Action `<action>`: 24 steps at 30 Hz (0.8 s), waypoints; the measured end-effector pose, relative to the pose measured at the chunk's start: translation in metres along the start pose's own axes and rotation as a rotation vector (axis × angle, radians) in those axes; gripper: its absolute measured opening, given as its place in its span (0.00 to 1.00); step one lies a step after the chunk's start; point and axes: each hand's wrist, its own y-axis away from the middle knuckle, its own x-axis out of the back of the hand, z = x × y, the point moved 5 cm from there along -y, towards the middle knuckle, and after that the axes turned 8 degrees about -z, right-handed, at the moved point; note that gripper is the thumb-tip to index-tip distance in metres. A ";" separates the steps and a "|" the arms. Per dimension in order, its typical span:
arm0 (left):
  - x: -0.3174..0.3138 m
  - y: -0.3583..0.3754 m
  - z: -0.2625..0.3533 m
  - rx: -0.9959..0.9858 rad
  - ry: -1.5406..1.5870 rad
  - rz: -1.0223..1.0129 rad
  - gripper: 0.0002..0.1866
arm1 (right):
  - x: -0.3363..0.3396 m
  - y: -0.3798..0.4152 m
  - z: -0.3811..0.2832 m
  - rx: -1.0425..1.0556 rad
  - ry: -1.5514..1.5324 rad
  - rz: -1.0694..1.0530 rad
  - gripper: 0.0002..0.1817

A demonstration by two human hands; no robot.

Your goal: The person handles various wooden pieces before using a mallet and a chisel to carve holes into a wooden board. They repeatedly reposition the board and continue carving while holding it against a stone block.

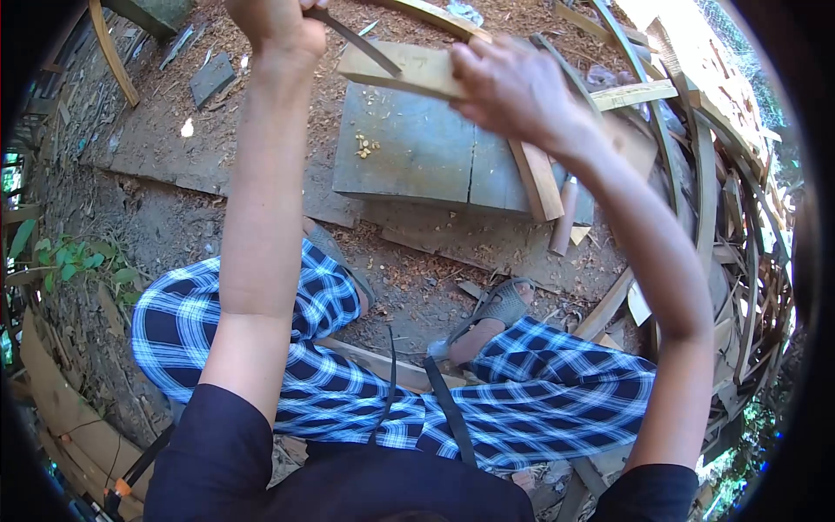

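My left hand [277, 24] is closed at the top edge around a dark flat metal blade [355, 41], its handle end out of view. The tip of the blade rests at the upper face of a pale wood block [409, 68], which bears a faint mark. My right hand [509, 87] is wrapped round the right end of this block. Below them lies a grey-blue wooden work block [409, 148] with a crack and a few small yellow chips [367, 145] on top.
A short wood piece [537, 181] leans on the work block's right side, beside a round wooden handle [564, 217]. Curved wood strips [704, 174] pile up at the right. My sandalled feet [503, 304] are near the block. A dark flat piece [211, 80] lies upper left.
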 end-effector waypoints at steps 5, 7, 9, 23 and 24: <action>-0.007 0.008 -0.007 0.167 0.415 -0.159 0.21 | -0.072 0.041 -0.048 -0.251 -0.276 -0.150 0.27; 0.009 0.010 -0.004 -0.210 -0.422 0.147 0.20 | -0.093 0.051 -0.063 -0.291 -0.316 -0.068 0.29; 0.009 0.010 -0.007 -0.217 -0.424 0.143 0.20 | -0.100 0.054 -0.060 -0.402 -0.322 -0.055 0.34; 0.011 0.001 -0.103 -0.019 -0.436 0.145 0.17 | -0.109 0.052 -0.034 -0.600 -0.444 0.013 0.33; 0.011 0.000 -0.106 0.002 -0.441 0.118 0.18 | -0.109 0.052 -0.033 -0.596 -0.454 0.018 0.32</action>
